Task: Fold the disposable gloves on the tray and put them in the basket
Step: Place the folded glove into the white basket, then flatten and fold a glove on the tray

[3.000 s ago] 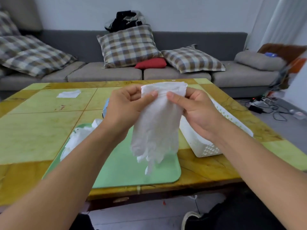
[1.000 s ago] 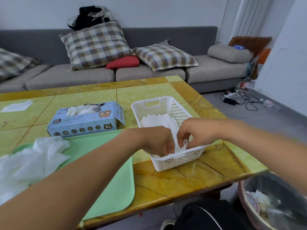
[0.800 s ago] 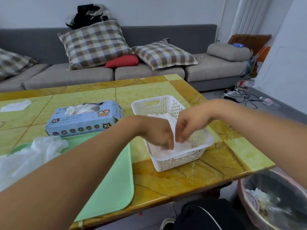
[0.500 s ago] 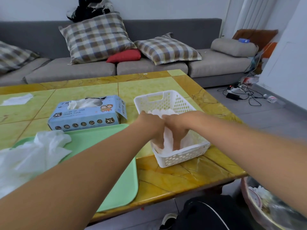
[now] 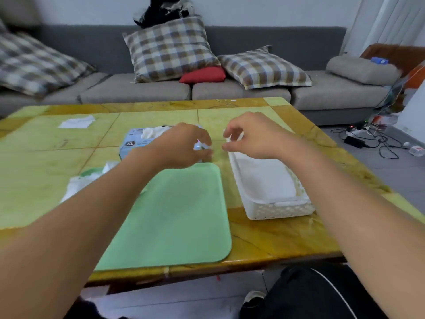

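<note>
A white perforated basket (image 5: pixel 276 209) stands on the table to the right of the green tray (image 5: pixel 174 217); folded white gloves (image 5: pixel 264 180) lie flat inside it. A crumpled heap of loose gloves (image 5: pixel 78 185) rests on the tray's left end, partly hidden by my left forearm. My left hand (image 5: pixel 184 146) hovers above the tray's far edge, fingers loosely curled and holding nothing. My right hand (image 5: pixel 250 134) hangs over the basket's far end, fingers apart and holding nothing. The view is motion-blurred.
A blue glove box (image 5: pixel 138 140) marked XL sits behind the tray, partly behind my left hand. A white sheet (image 5: pixel 77 122) lies at the far left of the yellow-green table (image 5: pixel 46 162). A grey sofa with checked cushions stands beyond; cables lie on the floor at right.
Both hands put the folded glove down into the basket, let go of it and lifted out. They now hover empty above the table, and the view has swung left.
</note>
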Demonstrator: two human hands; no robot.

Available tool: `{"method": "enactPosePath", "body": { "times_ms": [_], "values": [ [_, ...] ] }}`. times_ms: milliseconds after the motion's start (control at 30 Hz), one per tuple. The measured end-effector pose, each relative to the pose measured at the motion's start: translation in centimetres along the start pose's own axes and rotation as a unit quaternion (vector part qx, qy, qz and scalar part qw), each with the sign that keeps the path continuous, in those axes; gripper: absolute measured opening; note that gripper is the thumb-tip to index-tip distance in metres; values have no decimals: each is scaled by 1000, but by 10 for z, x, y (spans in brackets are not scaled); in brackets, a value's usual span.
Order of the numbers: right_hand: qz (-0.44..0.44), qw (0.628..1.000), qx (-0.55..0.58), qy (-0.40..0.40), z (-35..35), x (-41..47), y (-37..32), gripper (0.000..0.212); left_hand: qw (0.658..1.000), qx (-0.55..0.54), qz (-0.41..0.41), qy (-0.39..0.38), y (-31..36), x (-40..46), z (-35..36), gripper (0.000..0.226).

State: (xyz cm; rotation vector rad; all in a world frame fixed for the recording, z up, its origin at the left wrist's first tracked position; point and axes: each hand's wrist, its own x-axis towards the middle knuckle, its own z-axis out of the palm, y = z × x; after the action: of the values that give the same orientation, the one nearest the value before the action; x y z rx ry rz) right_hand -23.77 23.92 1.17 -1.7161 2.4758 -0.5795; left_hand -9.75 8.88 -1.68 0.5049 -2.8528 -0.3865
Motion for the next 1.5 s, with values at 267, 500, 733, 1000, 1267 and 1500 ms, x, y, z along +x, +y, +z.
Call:
{"method": "enactPosePath", "body": {
  "times_ms": [267, 500, 733, 1000, 1267, 1500],
  "values": [
    [-188, 970, -13, -155, 138, 27, -137, 52, 963, -39, -265, 42, -137, -135, -25, 35],
    [-188, 973, 33, -132, 190, 56, -159, 31, 956, -64, -274, 79, -170, -176, -31, 50],
    [-106, 978, 150, -100, 176, 57, -126, 11, 966, -50, -233, -98, -177, -179, -19, 62],
    [48, 885, 444, -129, 184, 42, -129, 9, 957, -159, -230, -81, -157, -164, -18, 87],
    [96, 744, 627, -212, 187, 44, -147, 20, 974, -116, -192, -1, -163, -155, -6, 71],
    [86, 791, 600, -84, 165, 40, -137, 4, 978, -115, -172, 13, -173, -155, -4, 44]
  ]
}}
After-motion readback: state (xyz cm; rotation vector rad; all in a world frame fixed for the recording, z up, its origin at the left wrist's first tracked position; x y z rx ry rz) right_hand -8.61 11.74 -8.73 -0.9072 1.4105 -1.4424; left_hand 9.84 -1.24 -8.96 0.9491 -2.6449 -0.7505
